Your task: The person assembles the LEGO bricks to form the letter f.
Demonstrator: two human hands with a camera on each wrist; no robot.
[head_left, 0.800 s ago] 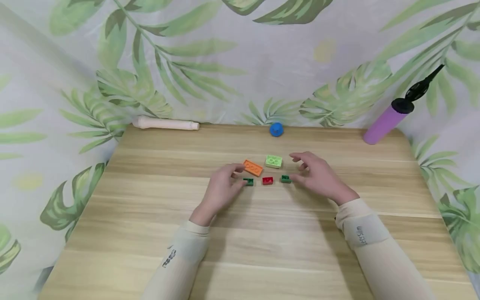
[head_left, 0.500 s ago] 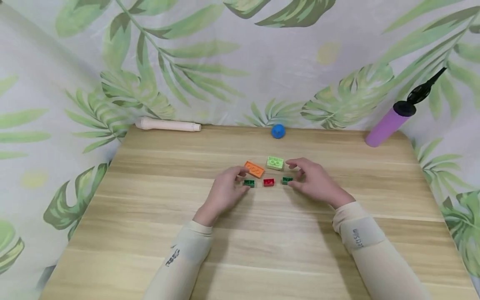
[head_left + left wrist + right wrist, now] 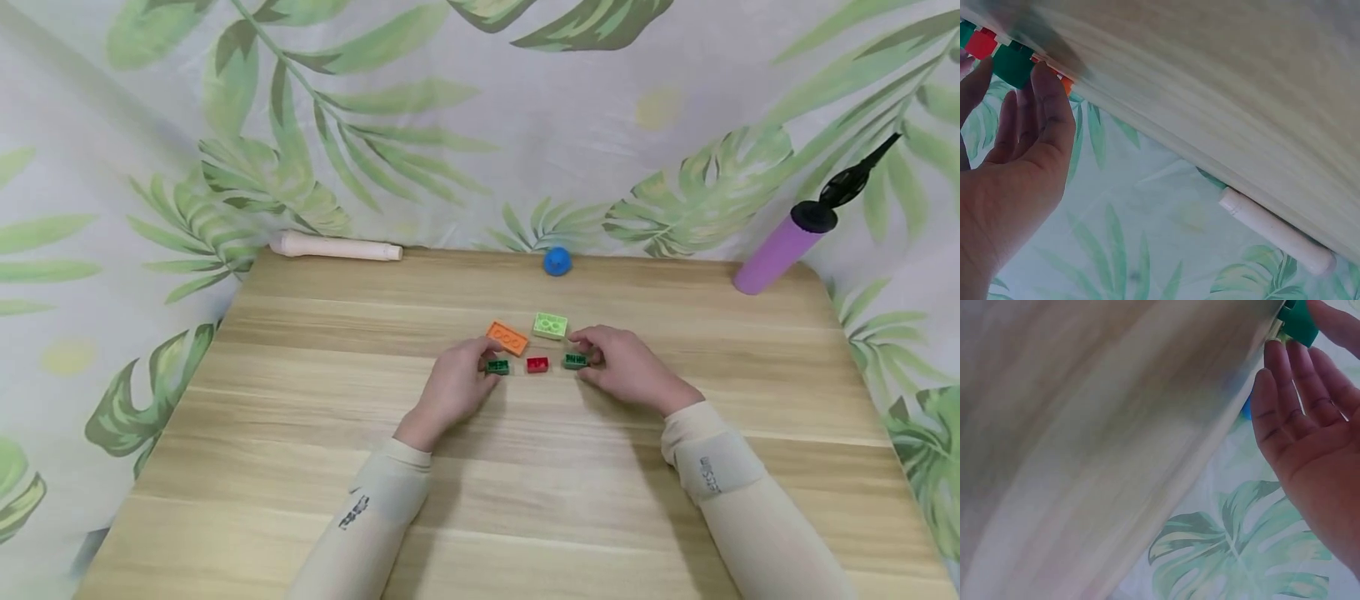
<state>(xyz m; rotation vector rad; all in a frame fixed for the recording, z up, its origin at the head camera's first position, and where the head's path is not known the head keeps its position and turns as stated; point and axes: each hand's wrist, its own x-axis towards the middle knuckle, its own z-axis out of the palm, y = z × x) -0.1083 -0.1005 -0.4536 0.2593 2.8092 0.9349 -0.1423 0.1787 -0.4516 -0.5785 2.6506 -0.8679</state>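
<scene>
A small dark green toy brick (image 3: pixel 498 367) stands on the table with my left hand (image 3: pixel 456 387) at its left. My left thumb and index finger close round this green brick (image 3: pixel 1012 65) from both sides. Another dark green brick (image 3: pixel 575 361) stands at the right, between the thumb and fingers of my right hand (image 3: pixel 626 367). In the right wrist view those fingers look fairly straight beside the green brick (image 3: pixel 1300 324), with the thumb partly over it. A red brick (image 3: pixel 537 365) sits between the two green ones. Whether the right fingers touch their brick is hard to tell.
Just behind lie an orange brick (image 3: pixel 507 338) and a light green brick (image 3: pixel 551 326), undersides up. Along the table's back edge are a pale tube-like object (image 3: pixel 337 247), a blue round object (image 3: pixel 557 262) and a purple hand pump (image 3: pixel 777 252) with black ends.
Both hands have moved inward toward the green bricks. The thumb and fingers of each have drawn nearer to their brick. The bricks stay in place on the table.
</scene>
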